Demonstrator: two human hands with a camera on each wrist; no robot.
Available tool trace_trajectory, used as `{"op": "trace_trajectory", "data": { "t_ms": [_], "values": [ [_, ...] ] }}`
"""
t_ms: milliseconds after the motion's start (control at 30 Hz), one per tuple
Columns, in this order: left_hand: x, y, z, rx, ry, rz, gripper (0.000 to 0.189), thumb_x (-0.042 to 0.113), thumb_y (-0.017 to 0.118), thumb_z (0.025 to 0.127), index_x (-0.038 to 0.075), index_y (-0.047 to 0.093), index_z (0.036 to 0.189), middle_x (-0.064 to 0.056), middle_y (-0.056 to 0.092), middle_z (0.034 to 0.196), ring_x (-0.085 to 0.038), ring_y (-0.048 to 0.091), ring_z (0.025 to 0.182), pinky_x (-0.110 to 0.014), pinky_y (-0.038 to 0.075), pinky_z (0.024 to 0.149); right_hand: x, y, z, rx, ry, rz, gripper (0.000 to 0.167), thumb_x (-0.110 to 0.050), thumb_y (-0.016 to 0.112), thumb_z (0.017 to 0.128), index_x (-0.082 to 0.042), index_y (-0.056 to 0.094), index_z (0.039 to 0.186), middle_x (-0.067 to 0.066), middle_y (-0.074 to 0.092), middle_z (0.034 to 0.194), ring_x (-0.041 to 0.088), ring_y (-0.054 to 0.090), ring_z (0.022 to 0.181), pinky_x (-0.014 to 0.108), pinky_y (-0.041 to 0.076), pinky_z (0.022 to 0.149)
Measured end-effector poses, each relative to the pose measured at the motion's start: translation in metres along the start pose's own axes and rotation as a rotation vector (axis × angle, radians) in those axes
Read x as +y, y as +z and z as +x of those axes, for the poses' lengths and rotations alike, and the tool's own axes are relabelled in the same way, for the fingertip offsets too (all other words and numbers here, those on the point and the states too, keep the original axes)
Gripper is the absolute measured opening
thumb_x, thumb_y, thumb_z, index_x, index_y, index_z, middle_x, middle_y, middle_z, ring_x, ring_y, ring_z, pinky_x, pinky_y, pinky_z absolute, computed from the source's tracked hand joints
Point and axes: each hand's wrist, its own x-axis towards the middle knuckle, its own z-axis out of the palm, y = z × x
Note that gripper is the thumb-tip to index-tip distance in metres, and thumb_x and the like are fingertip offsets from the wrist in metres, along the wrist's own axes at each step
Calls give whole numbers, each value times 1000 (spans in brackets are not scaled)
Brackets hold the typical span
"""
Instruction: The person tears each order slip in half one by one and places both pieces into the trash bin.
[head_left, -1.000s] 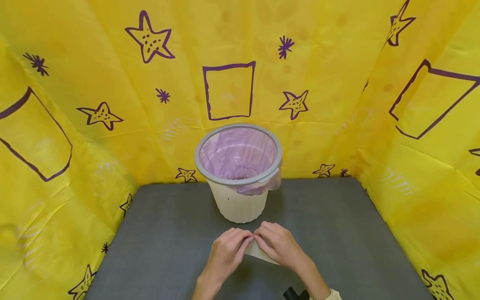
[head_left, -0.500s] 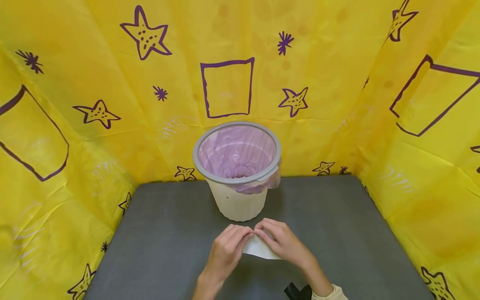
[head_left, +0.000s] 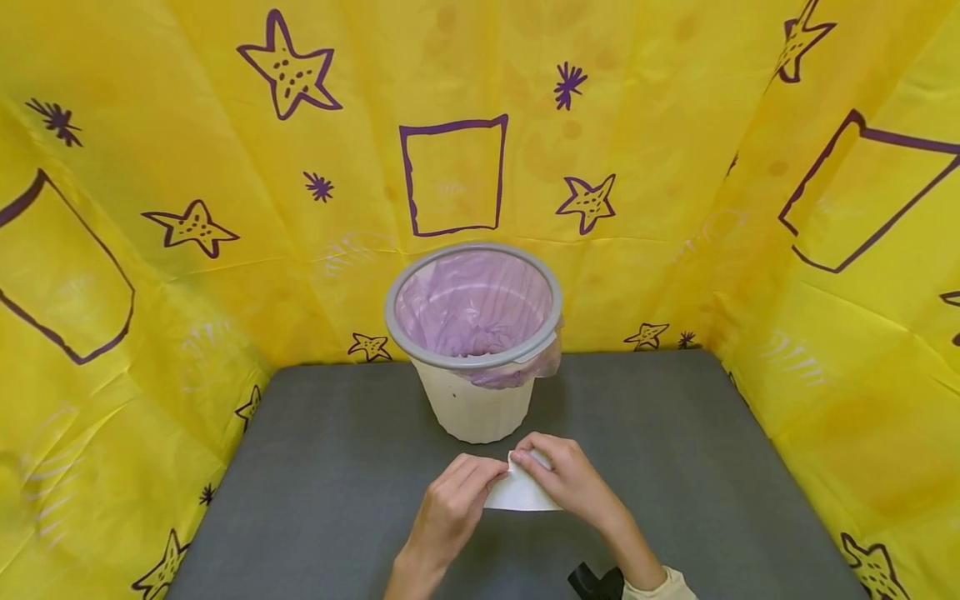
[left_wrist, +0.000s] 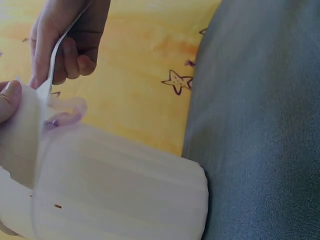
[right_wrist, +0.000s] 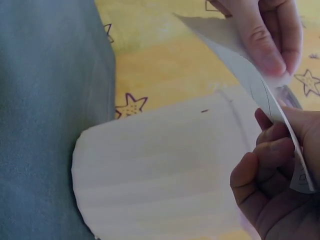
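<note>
From my end, the yellow starfish-print backdrop [head_left: 465, 75] closes in the far side and both flanks of the gray table [head_left: 337, 483]. Near its back edge stands a cream wastebasket [head_left: 480, 408], upright, mouth up, with a purple liner [head_left: 480, 308] that also shows below the rim at front right. On the near side I have the left hand [head_left: 450, 504] and right hand [head_left: 573, 483] close together, each pinching the far edge of white paper [head_left: 523, 492], fingertips just apart. The paper is held up off the table, in front of the basket. Its lower edge runs left to right and faces the person; that seems its long axis, though fingers cover the ends. I judge a tear is being started; the next move calls for firm pinches and opposed pulls.
</note>
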Motion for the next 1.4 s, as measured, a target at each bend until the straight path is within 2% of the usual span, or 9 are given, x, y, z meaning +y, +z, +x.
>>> {"op": "trace_trajectory", "data": {
  "t_ms": [267,733,1000,1067,1200,1300,1400],
  "values": [
    [-3,-3,-1,-1,-16,-51,9,8,69,87,7,71,96,2,71,87,-8,63,77,-13,52,75,-1,-3,3,-21,4,20,10,-10,65,92,-16,65,85,-3,70,81,-2,58,72,17,48,62],
    [-2,-3,0,6,9,-64,9,11,68,89,5,71,96,1,71,87,-8,63,77,-14,52,75,3,-5,3,-44,43,43,8,-11,66,91,-15,66,84,-1,70,80,-2,56,69,17,48,58],
    [-3,-2,-1,21,4,-99,12,8,72,84,4,71,96,0,72,86,-9,63,76,-13,52,75,4,-4,3,-34,46,20,7,-11,66,91,-14,66,85,-1,70,81,-2,56,70,18,49,60],
    [-3,-1,-1,26,-40,-131,15,5,74,81,5,72,96,-1,72,85,-9,64,75,-12,52,74,5,-4,3,-30,36,16,7,-11,66,91,-14,66,85,-1,70,81,-2,57,71,18,49,61],
    [-3,-1,-4,7,-184,-209,21,-1,77,76,6,73,96,-1,74,84,-9,66,74,-11,52,71,6,-3,3,-17,3,0,7,-9,67,90,-14,66,85,-2,69,81,-1,58,72,18,49,63],
    [-4,-1,-7,-29,-283,-240,17,-1,76,78,5,74,94,-2,74,84,-9,69,74,-10,52,68,7,-3,3,-26,-26,-2,8,-8,66,90,-14,66,85,-3,69,81,-1,57,72,18,49,63],
    [-6,-2,-8,-72,-348,-267,12,0,74,80,3,74,92,-4,75,83,-10,70,72,-11,52,66,7,-3,2,-39,-53,7,9,-7,66,90,-14,66,85,-3,69,80,-1,57,72,17,48,63]
  ]
}}
